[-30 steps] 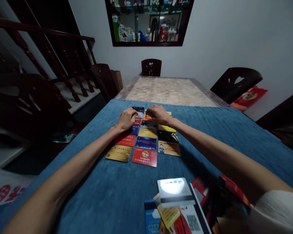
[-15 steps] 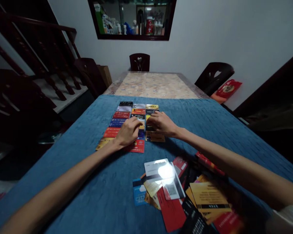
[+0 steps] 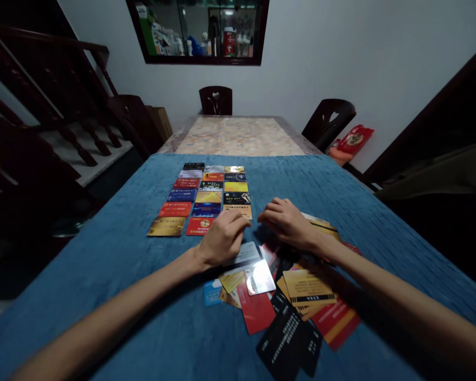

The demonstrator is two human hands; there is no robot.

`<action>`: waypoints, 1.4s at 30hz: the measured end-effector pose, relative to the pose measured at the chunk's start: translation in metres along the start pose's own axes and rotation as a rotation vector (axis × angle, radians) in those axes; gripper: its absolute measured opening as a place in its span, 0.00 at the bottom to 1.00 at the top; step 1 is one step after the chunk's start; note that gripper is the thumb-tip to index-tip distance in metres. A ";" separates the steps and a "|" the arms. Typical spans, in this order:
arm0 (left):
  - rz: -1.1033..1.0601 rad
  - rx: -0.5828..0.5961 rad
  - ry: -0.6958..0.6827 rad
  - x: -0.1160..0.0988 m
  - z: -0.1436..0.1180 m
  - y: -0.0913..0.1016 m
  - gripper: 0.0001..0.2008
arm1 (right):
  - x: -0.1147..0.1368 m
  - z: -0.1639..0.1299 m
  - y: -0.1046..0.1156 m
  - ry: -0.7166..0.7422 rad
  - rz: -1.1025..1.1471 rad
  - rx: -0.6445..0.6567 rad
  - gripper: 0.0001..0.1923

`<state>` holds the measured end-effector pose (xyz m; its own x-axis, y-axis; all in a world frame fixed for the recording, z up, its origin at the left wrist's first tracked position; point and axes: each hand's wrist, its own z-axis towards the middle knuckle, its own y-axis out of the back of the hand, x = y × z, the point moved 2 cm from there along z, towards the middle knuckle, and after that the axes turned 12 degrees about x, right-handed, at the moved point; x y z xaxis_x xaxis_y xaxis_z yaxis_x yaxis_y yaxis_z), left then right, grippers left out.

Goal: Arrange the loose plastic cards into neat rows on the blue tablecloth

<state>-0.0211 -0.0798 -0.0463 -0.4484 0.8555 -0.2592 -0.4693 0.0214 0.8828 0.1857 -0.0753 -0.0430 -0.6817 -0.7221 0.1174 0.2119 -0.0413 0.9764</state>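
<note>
My left hand (image 3: 225,237) is closed, fingers bent together, beside the lower right of the laid-out cards and over the edge of a silver card (image 3: 244,255). My right hand (image 3: 287,222) hovers at the far side of a loose card pile, its fingers curled; whether anything is in either hand is hidden. The laid-out cards overlap in three columns, with a gold card (image 3: 167,226) lowest at left and a red card (image 3: 198,226) partly behind my left hand. In the pile lie a red card (image 3: 257,307), a black card (image 3: 281,338) and gold cards (image 3: 309,286).
A blue cloth (image 3: 122,296) covers the near part of the table, with a marble-patterned top (image 3: 238,135) beyond. Dark chairs (image 3: 216,100) stand around it. A red bag (image 3: 355,138) sits at the right, and a stair railing (image 3: 59,100) runs along the left.
Both hands have come back from the laid-out cards toward the loose pile. The right hand moved right and nearer; the view has shifted slightly. The lowest cards of the columns are now more exposed.
</note>
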 end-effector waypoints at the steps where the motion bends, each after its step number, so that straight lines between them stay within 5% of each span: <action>1: -0.006 0.006 -0.008 -0.004 -0.001 -0.001 0.11 | 0.003 -0.006 0.000 0.001 0.003 -0.001 0.11; 12: -0.019 0.095 -0.026 -0.034 -0.010 -0.013 0.12 | 0.025 -0.055 -0.001 -0.013 0.096 -0.034 0.09; 22: -0.012 0.297 -0.071 -0.065 -0.006 -0.022 0.09 | 0.020 -0.073 0.011 -0.005 0.190 0.019 0.11; 29: 0.007 0.429 -0.157 -0.094 0.004 -0.030 0.20 | 0.017 -0.074 0.010 -0.023 0.180 0.010 0.12; 42: 0.088 0.419 -0.176 -0.095 0.007 -0.034 0.13 | 0.015 -0.075 0.006 -0.037 0.156 0.011 0.11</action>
<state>0.0427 -0.1585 -0.0492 -0.3194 0.9376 -0.1372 -0.0713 0.1206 0.9901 0.2291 -0.1387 -0.0492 -0.6663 -0.6933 0.2744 0.3098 0.0772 0.9477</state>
